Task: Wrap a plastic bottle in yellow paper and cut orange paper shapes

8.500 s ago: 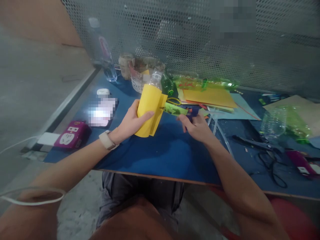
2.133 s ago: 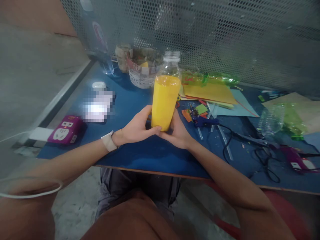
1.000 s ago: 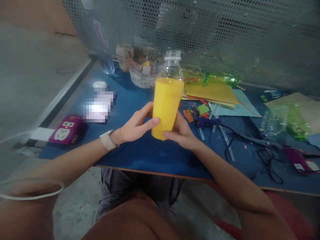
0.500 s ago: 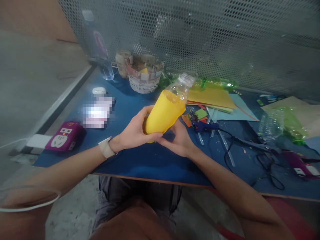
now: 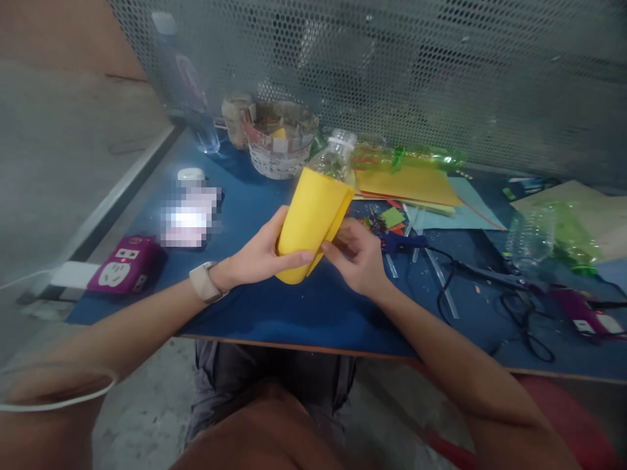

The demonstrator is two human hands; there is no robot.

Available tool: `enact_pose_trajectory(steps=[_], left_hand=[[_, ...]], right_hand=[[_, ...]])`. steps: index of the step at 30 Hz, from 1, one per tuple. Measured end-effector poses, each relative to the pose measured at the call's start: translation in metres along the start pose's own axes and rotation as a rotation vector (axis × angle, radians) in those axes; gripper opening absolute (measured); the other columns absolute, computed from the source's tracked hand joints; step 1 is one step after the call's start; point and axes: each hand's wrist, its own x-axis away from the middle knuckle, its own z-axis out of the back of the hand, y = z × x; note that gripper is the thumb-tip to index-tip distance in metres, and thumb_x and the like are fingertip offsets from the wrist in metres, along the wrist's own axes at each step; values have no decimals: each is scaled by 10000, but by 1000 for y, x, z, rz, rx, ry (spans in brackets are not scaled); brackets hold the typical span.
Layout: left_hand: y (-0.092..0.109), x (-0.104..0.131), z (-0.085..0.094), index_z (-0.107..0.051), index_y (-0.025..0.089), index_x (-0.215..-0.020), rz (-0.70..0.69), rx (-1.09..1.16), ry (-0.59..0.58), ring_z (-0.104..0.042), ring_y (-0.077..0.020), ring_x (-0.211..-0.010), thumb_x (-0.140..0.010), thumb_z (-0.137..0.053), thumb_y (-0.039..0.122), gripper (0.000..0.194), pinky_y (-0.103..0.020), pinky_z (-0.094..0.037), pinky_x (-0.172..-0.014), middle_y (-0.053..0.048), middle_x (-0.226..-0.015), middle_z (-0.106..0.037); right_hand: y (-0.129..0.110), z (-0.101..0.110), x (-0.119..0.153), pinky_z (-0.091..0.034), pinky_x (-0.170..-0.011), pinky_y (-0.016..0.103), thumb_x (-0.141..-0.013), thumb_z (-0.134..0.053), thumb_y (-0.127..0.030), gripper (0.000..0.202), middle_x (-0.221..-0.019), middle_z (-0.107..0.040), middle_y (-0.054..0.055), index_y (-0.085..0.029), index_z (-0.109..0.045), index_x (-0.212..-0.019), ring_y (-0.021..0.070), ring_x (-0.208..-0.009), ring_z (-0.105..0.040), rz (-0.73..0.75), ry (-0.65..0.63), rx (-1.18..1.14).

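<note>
A clear plastic bottle (image 5: 334,160) is held tilted above the blue table, its neck pointing up and away to the right. Around its body wraps a sheet of yellow paper (image 5: 313,219), with a loose edge standing off along the right side. My left hand (image 5: 264,251) is closed round the lower left of the wrapped bottle, thumb across the front. At the right, my right hand (image 5: 356,254) pinches the paper's free edge with curled fingers; some fingertips are hidden behind the paper. Just right of it lies a blue glue gun (image 5: 402,244).
Behind stand a woven basket (image 5: 281,160) and a tall water bottle (image 5: 183,85) near a perforated metal screen (image 5: 392,72). Purple power sockets (image 5: 128,264) sit left. Coloured paper (image 5: 406,186), glue sticks (image 5: 443,284), scissors (image 5: 484,274), cables and cut green bottles (image 5: 573,235) lie right.
The wrapped bottle has turned more upright and its neck has moved left. The paper's edge now stands apart on the right, and my right hand has shifted from underneath to that edge.
</note>
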Motion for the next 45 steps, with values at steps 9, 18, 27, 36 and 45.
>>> enact_pose_trajectory(steps=[9,18,27,36,45], left_hand=[[4,-2,2,-615,240,-1544,48,132,-60,-842,-327,-1165,-923,-996,474,765,-432,-759,-924,-154,-1403,-815],[10,3,2,-709,276,-1548,104,374,-202,-874,-361,-1084,-1051,-837,588,600,-447,-773,-793,-169,-1228,-868],[11,-1,8,-730,264,-1564,62,222,-189,-860,-310,-1034,-1055,-839,571,604,-384,-749,-787,-161,-1286,-869],[15,-1,9,-712,243,-1564,34,152,-179,-853,-310,-1000,-1043,-835,604,645,-363,-722,-721,-168,-1243,-863],[-1,-6,16,-712,206,-1338,80,-140,195,-758,-244,-932,-993,-872,662,594,-341,-669,-718,-108,-1145,-793]], right_hand=[[1,2,-4,-707,-659,427,-1038,-859,-660,416,-883,-836,29,-276,-702,-1007,226,-689,-777,30,-35,-56],[0,9,-3,-658,-555,345,-1063,-837,-651,395,-835,-820,13,-258,-823,-1101,182,-592,-768,44,-193,-64],[-6,15,-4,-648,-546,379,-1067,-786,-737,484,-718,-760,7,-269,-737,-956,214,-581,-759,48,-1,-35],[-3,22,-11,-644,-586,337,-1116,-789,-576,337,-889,-820,29,-247,-801,-1191,179,-603,-760,83,-234,-62],[-36,121,-35,-638,-886,468,-960,-740,-317,160,-994,-870,101,-251,-849,-1057,307,-841,-799,64,1,1046]])
